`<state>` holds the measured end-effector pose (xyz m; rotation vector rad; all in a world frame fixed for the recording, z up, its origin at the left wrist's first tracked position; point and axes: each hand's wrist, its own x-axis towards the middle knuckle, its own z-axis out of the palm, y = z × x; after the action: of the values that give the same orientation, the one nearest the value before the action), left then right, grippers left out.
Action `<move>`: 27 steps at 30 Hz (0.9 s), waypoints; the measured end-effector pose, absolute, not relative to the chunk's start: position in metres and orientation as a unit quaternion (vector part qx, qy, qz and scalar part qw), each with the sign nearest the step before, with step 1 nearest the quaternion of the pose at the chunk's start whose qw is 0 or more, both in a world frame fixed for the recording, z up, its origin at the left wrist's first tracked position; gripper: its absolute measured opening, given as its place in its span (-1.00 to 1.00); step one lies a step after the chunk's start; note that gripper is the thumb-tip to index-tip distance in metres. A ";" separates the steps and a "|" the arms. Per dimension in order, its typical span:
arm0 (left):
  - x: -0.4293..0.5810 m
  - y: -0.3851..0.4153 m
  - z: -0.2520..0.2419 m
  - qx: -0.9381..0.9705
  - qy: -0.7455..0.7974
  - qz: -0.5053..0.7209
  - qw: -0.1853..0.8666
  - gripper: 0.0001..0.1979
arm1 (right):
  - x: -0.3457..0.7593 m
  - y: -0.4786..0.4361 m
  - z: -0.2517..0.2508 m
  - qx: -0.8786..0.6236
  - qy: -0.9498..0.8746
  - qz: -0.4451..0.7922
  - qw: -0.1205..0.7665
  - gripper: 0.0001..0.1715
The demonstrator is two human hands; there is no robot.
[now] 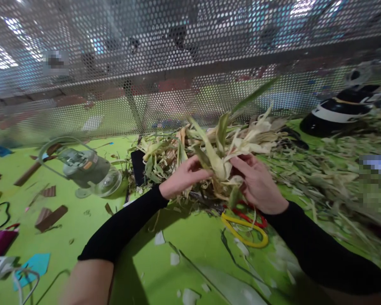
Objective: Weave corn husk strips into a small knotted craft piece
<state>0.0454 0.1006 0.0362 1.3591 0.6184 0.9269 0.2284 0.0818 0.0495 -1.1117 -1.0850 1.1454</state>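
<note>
Pale green and cream corn husks (217,163) are held up between my two hands over the middle of the green table. My left hand (189,174) grips their left side, thumb and fingers pressed together. On the right side, my right hand (257,183) has its fingers bent around the husk bases. Long leaves fan upward from the bundle. Just below my right hand lie scissors with yellow and red handles (252,237); their blades are hidden under the husks.
A green table (95,228) carries a clear jug with a grey-green lid (89,171), a black phone (137,167), cardboard scraps (49,218) and a magenta power bank (1,241). Shredded husks (333,186) spread rightward near a black-and-white object (339,111). A perforated metal screen (165,67) stands behind.
</note>
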 end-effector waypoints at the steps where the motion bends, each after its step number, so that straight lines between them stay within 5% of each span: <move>1: 0.047 0.099 0.035 0.618 0.269 0.395 0.624 -0.67 | 0.230 0.083 0.049 -0.479 -0.488 0.469 0.559 -0.65; 9: 0.057 0.094 0.021 0.764 0.366 0.374 0.378 -0.68 | 0.245 0.071 0.074 -0.534 -0.689 0.069 0.485 -0.66; 14: 0.058 0.092 0.017 0.807 0.332 0.372 0.316 -0.76 | 0.234 0.068 0.074 -0.490 -0.746 0.254 0.373 -0.69; 20: 0.053 0.093 0.026 0.788 0.317 0.355 0.391 -0.70 | 0.234 0.077 0.064 -0.446 -0.545 0.503 0.501 -0.63; 27: 0.054 0.087 0.030 0.746 0.338 0.360 0.446 -0.71 | 0.231 0.072 0.069 -0.427 -0.519 0.551 0.495 -0.56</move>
<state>0.0543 0.0868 0.0303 1.8483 0.8375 0.8908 0.2307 0.0722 0.0692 -1.0337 -1.2578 1.3341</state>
